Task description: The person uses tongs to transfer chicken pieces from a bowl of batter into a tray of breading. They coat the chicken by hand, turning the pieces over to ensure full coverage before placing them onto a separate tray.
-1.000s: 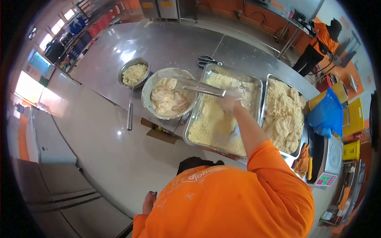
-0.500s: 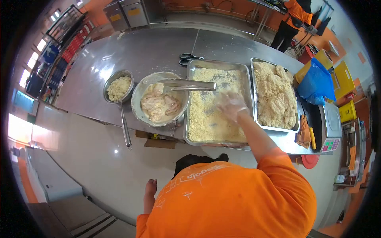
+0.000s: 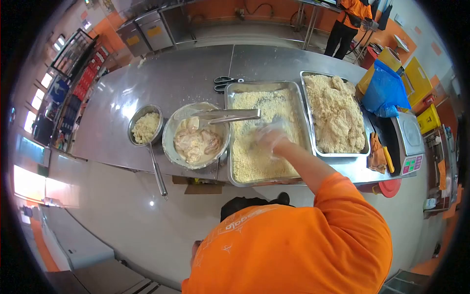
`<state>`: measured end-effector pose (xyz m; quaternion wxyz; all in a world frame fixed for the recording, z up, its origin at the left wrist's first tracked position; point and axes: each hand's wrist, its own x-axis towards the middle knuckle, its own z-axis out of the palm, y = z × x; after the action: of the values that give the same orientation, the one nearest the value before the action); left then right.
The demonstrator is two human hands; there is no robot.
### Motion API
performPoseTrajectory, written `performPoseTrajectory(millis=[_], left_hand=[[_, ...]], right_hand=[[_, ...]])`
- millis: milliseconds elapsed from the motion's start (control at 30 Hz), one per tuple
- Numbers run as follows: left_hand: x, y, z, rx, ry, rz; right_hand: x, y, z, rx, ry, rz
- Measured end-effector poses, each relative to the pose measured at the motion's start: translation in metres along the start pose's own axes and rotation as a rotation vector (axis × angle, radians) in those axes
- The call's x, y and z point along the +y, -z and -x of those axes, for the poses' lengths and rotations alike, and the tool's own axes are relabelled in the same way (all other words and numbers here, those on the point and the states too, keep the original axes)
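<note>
My right hand (image 3: 271, 137), in a clear plastic glove, is down at the pale crumbs (image 3: 259, 159) in a shallow metal tray (image 3: 229, 169). Motion smears its fingers, so their grip cannot be told. Only a sliver of my left hand (image 3: 196, 248) shows beside my orange shirt, its fingers hidden. Left of the tray is a bowl (image 3: 169, 147) of wet, batter-coated pieces (image 3: 196, 142), probably meat. Metal tongs (image 3: 227, 115) lie across the bowl's rim and reach over the tray. Farther left, a long-handled strainer (image 3: 157, 171) holds crumbly pale lumps (image 3: 146, 128).
A second tray (image 3: 342, 155) heaped with crumbs (image 3: 335, 115) stands at the right. Beyond it are a digital scale (image 3: 409, 139), an orange cloth (image 3: 376, 154) and a blue plastic bag (image 3: 389, 93). Scissors (image 3: 225, 83) lie behind the first tray. Another person (image 3: 345, 24) stands at the back.
My right hand has moved left and slightly nearer to me across the crumbs. My left hand has drawn in against my body, mostly out of sight. The camera view has shifted slightly.
</note>
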<state>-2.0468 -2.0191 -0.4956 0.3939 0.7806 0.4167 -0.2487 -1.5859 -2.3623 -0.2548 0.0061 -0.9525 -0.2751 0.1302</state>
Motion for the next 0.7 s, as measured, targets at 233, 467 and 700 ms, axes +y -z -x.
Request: performPoseTrajectory(millis=[233,467,700], left_hand=[[0.013,0.008,-0.001,0.009,-0.017,-0.080],[0.036,0.018,0.004,0.029,-0.011,-0.100],[0.051,0.036,0.004,0.045,-0.001,-0.109]], right_hand=[[0.052,0.015,0.013,0.178,-0.390,-0.091],[0.096,0.004,-0.079,0.315,-0.307,0.342],[0.032,0.031,-0.117,0.188,-0.072,-0.029]])
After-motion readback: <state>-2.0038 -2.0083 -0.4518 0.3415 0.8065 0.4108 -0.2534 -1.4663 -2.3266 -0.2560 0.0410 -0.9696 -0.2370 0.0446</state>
